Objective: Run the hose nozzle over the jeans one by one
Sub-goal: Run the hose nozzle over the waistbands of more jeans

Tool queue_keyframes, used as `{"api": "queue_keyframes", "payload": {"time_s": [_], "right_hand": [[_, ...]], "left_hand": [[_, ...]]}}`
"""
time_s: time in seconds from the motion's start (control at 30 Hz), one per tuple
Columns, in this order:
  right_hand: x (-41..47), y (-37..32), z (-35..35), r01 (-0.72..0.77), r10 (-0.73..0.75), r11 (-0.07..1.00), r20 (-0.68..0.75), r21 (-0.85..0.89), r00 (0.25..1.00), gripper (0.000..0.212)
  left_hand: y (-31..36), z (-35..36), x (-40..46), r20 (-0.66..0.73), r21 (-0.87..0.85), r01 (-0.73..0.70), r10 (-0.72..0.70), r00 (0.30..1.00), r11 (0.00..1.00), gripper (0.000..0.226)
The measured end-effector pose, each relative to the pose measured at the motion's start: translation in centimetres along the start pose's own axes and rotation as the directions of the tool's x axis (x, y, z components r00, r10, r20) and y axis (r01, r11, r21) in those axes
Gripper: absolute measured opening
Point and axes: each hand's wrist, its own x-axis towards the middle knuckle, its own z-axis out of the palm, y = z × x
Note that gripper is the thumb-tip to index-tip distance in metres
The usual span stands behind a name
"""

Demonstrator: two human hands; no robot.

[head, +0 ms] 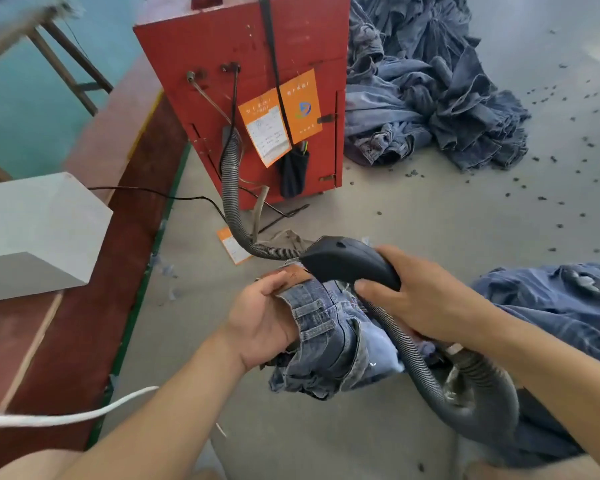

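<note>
Near the middle of the frame, slightly below centre, the left hand (262, 322) grips the waistband end of the jeans (329, 344), with its fingers curled over the top edge beside a brown patch. These jeans are bunched up and hang down from the hand above the grey floor (326, 209). Just to the right, the right hand (426, 299) holds the black nozzle (347, 259) by its handle, fingers wrapped under it and thumb on top. The front of the nozzle touches the waistband, close to the left hand's fingertips. A ribbed hose (231, 188) goes from the front of the nozzle up to the red machine (257, 81) in the upper middle of the frame, and another ribbed part loops under the right hand to the lower right. On the machine hang orange cards (281, 116) and a dark pouch (293, 173). At the upper right, a pile (426, 84) of blue denim lies on the floor, with small dark bits scattered around it. At the right edge, below the right forearm, more denim (568, 306) lies flat. At the left edge stands a grey box (32, 230) on a red-brown surface, and a white cord (66, 415) crosses the lower left.
</note>
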Motion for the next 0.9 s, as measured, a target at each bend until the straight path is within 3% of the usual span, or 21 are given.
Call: {"api": "queue_keyframes", "payload": {"time_s": [0.1,0.23,0.33,0.4,0.5,0.63,0.73,0.8,0.9], "right_hand": [[-0.8,1.2,-2.7,0.005,-0.006,1.000,0.143,0.009,0.990,0.012],[-2.0,0.9,-2.0,0.067,-0.029,0.993,0.343,-0.100,0.939,0.019],[-1.4,-0.1,-0.1,0.110,-0.113,0.994,0.245,0.028,0.963,0.019],[-0.3,0.5,-1.0,0.087,-0.093,0.992,0.069,0.093,0.993,0.016],[0.9,3.3,-3.6,-0.108,0.130,0.978,-0.113,0.180,0.985,0.017],[1.9,6.6,-1.9,-0.329,0.343,0.938,-0.163,0.109,0.925,0.043],[2.4,6.9,2.0,-0.298,0.301,0.954,-0.125,0.038,0.945,0.086],[2.6,6.2,4.3,-0.281,0.277,0.959,-0.119,-0.024,0.954,0.099],[2.9,4.7,7.2,-0.251,0.245,0.967,-0.136,-0.029,0.960,0.104]], "left_hand": [[0.3,-0.3,-0.1,-0.009,-0.016,-0.002,0.002,1.000,1.000,0.049],[0.2,-0.3,-0.3,-0.023,-0.025,0.036,-0.037,0.999,0.999,0.057],[-0.1,-0.5,-0.3,-0.082,0.009,0.059,-0.058,0.995,0.998,0.056],[-0.3,-1.1,-0.3,-0.149,0.027,0.053,-0.049,0.988,0.998,0.050],[-0.7,-2.6,0.0,-0.386,0.090,0.049,-0.011,0.923,0.995,0.037],[-2.1,-3.8,0.4,-0.622,0.261,0.213,-0.005,0.783,0.941,0.034],[-3.4,-2.8,0.4,-0.559,0.316,0.226,-0.013,0.829,0.921,0.062],[-4.0,-1.8,0.3,-0.469,0.322,0.241,-0.067,0.881,0.916,0.072],[-4.9,-1.0,0.7,-0.386,0.383,0.189,-0.029,0.922,0.904,0.055]]}}
